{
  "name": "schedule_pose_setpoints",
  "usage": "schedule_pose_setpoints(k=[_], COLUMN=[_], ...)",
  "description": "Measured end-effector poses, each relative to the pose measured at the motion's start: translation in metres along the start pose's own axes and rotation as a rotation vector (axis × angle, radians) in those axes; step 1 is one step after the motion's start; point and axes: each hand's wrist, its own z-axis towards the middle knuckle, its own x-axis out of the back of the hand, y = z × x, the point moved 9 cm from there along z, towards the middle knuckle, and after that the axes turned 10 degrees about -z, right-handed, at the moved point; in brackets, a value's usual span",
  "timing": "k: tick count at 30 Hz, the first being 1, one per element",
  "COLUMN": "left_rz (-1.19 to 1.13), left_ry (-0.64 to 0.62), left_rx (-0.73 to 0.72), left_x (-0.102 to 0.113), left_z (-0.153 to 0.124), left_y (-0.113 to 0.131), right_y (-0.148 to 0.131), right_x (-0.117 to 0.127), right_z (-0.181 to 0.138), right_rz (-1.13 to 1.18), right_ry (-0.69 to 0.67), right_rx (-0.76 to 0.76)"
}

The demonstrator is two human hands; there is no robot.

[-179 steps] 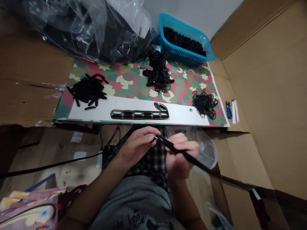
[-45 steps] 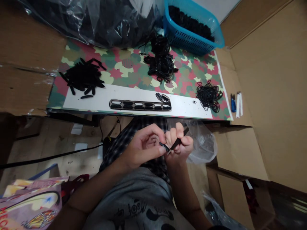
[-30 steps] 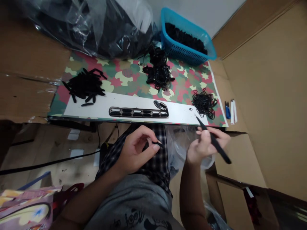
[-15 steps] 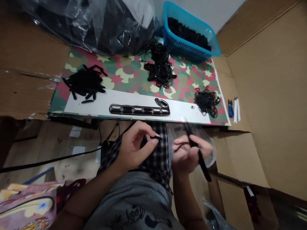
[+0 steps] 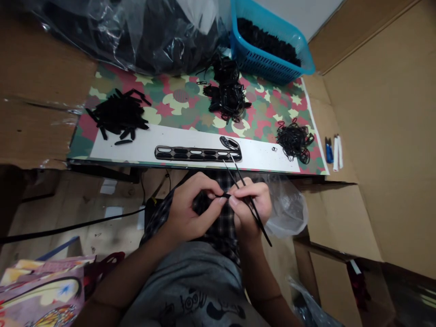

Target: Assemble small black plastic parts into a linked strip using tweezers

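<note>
A small black piece point(image 5: 225, 195) sits over the lap, near the table edge, caught between the fingertips of the left hand point(image 5: 192, 211) and the right hand point(image 5: 251, 206), which meet around it.

Just beyond, on the white board point(image 5: 143, 147), lies a slotted black strip point(image 5: 197, 153). A pile of black sticks point(image 5: 117, 113) lies far left, a tangle of black loops point(image 5: 226, 97) lies farther back, and thin rings point(image 5: 294, 141) are to the right. A clear bag point(image 5: 289, 209) sags right of the right hand.

The left thumb and forefinger pinch the piece. The right fingers are curled tight around black tweezers point(image 5: 263, 230), their tips touching the piece. The tweezer points slant towards the strip.
</note>
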Motion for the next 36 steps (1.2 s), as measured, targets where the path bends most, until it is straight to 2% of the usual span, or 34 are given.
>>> schedule_pose_setpoints(k=[5, 8, 12, 15, 20, 23, 28, 31, 36], left_rz=[0.056, 0.091, 0.18, 0.286, 0.447, 0.498, 0.563, 0.455, 0.075], left_ry=[0.022, 0.016, -0.032, -0.065, -0.13, -0.17, -0.203, -0.16, -0.127], left_rx=[0.011, 0.005, -0.025, -0.065, -0.086, -0.095, -0.122, -0.069, 0.18], left_x=[0.005, 0.004, 0.0, -0.002, -0.006, -0.01, -0.016, -0.014, -0.01], left_z=[0.001, 0.002, 0.004, 0.005, 0.004, 0.004, 0.007, 0.01, 0.015], left_y=[-0.002, -0.001, 0.006, 0.012, 0.013, 0.014, 0.016, 0.009, -0.018], right_y=[0.007, 0.007, -0.008, -0.02, -0.023, -0.023, -0.029, -0.027, -0.018], right_x=[-0.005, -0.002, 0.005, 0.003, 0.002, 0.002, -0.002, -0.001, 0.003], right_z=[0.001, 0.002, 0.005, 0.004, -0.001, -0.002, -0.002, 0.0, 0.008], right_rz=[-0.032, -0.041, -0.163, -0.312, -0.452, -0.503, -0.557, -0.554, -0.396], right_ry=[-0.037, 0.001, 0.09, 0.089, 0.1, 0.088, -0.021, -0.038, 0.014], right_rx=[0.008, 0.029, 0.174, 0.291, 0.354, 0.365, 0.434, 0.421, 0.326])
